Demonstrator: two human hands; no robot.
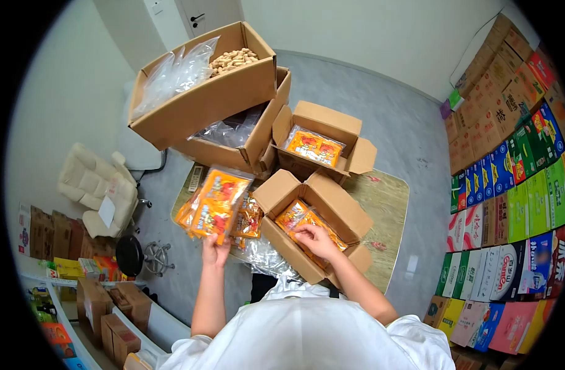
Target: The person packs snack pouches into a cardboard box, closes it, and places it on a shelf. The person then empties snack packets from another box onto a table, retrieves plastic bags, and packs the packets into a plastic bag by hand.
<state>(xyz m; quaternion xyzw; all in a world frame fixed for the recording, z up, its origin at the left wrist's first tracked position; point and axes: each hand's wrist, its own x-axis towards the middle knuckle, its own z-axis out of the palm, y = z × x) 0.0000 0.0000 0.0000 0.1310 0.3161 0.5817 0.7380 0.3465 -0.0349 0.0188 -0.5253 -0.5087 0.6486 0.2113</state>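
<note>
My left hand (216, 251) is closed on the lower edge of an orange packet (219, 200) in clear plastic, lifted over the table's left part. Other orange packets (248, 219) lie beside and beneath it, with clear plastic bags (264, 256) nearer my body. My right hand (316, 242) reaches into an open cardboard box (347, 206), its fingers bent together over the orange packets (295, 216) inside. Whether those fingers grip one is hidden. Just behind stands a second open box (329, 117) with orange packets (313, 145) in it.
Large stacked cartons (202, 102) at the back left hold clear bags and small tan pieces (233, 61). The wooden table (387, 203) extends right. A cream chair (100, 185) and black stool (129, 255) stand left. Coloured boxes (523, 197) line the right side.
</note>
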